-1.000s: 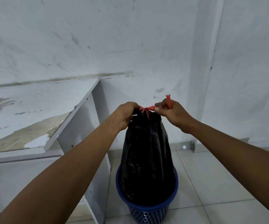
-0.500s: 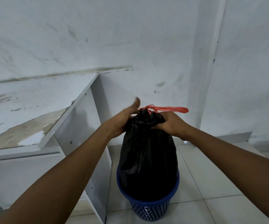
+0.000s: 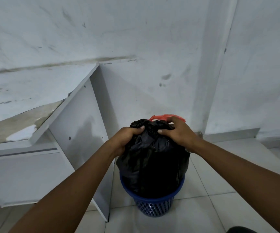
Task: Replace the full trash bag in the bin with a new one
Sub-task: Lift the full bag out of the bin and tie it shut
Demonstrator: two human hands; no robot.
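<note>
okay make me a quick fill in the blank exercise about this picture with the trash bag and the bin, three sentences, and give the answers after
1. The black trash bag stands inside a bin whose colour is ____.
2. The drawstring at the bag's gathered top is ____ in colour.
3. The left hand and right hand both grip the bag near its ____.

Missing words: blue; red; top
</note>
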